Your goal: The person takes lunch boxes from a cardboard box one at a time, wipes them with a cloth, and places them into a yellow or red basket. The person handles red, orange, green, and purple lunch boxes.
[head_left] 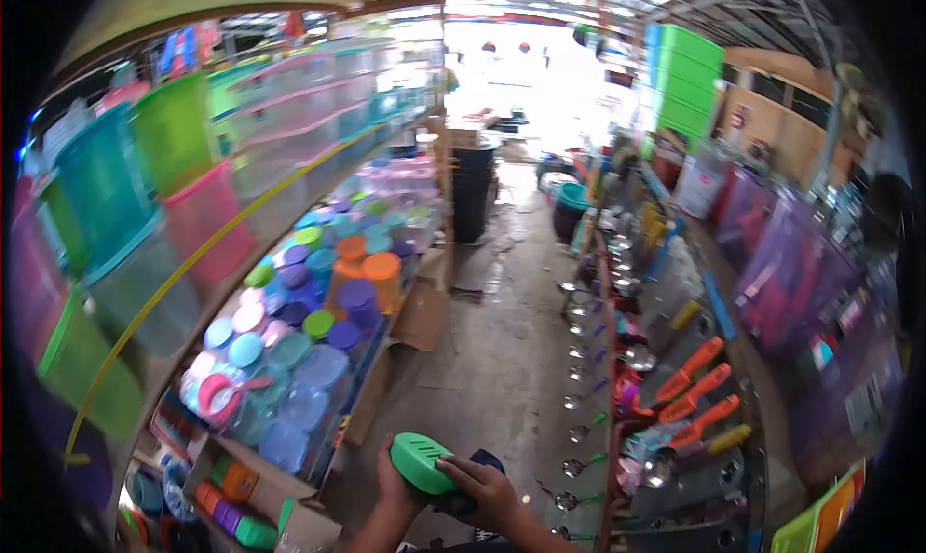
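Observation:
A bright green, rounded plastic piece (pixel 422 462) with a row of slots in its top is held low in front of my body. It resembles a soap dish, though its underside is hidden. My left hand (pixel 394 483) wraps round its left side, palm beneath. From the right, my right hand (pixel 484 490) lays its fingers on the piece's right edge, with the thumb out of sight. Something dark shows just below and behind the right hand.
Left, a shelf (pixel 367 365) carries plastic jars with coloured lids, under hanging bins (pixel 106 191). Right, a rack holds ladles and orange-handled tools (pixel 696 379). A concrete aisle (pixel 492 350) runs between them towards black tubs (pixel 471 196). An open cardboard box (pixel 309 529) stands lower left.

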`<state>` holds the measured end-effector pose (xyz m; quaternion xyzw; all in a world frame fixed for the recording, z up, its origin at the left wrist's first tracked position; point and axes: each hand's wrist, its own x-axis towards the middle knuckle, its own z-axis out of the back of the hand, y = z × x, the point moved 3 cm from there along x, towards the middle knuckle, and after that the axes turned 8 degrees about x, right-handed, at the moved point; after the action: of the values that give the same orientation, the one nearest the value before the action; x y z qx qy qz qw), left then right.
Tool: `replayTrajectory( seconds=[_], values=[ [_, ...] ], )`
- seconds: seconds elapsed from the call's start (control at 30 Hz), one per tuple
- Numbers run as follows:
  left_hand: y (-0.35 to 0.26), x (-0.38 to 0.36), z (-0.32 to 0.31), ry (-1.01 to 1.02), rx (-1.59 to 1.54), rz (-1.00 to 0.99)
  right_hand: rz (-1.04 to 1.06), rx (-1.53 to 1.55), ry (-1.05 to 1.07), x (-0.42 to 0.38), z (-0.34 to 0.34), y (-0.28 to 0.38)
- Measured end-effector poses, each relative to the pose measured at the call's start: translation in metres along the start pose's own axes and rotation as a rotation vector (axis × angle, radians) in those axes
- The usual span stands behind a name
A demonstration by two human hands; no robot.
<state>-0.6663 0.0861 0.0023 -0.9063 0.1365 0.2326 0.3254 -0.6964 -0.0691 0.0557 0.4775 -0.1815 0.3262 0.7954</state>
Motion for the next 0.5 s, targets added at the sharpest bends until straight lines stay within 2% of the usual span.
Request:
replayTrajectory(
  seconds=[0.07, 0.17, 0.23, 0.27, 0.33, 0.37, 0.4, 0.47, 0.5],
  values=[
    [0.023, 0.006, -0.021, 0.056, 0.078, 0.079, -0.064, -0.036, -0.078, -0.02, 0.02, -0.01],
    [0.059, 0.018, -0.03, 0.264, 0.177, 0.132, -0.197, -0.035, -0.155, -0.045, 0.055, -0.011],
    [0.075, 0.021, -0.033, 0.272, 0.251, 0.052, -0.287, -0.042, -0.224, -0.063, 0.074, -0.006],
    [0.086, 0.019, -0.04, 0.326, 0.288, 0.104, -0.337, -0.014, -0.254, -0.072, 0.083, -0.003],
    [0.09, 0.008, -0.051, 0.351, 0.548, -0.136, -0.374, -0.035, -0.395, -0.088, 0.096, 0.01],
    [0.093, 0.006, -0.055, 0.506, 0.574, -0.135, -0.376, -0.003, -0.473, -0.095, 0.098, 0.018],
    [0.098, 0.005, -0.057, 0.567, 0.61, -0.088, -0.401, -0.042, -0.544, -0.103, 0.101, 0.028],
    [0.1, -0.005, -0.062, 0.758, 0.709, -0.301, -0.559, 0.052, -0.641, -0.117, 0.1, 0.048],
    [0.101, -0.011, -0.065, 0.806, 0.719, -0.264, -0.586, 0.06, -0.698, -0.124, 0.097, 0.057]
  ],
)
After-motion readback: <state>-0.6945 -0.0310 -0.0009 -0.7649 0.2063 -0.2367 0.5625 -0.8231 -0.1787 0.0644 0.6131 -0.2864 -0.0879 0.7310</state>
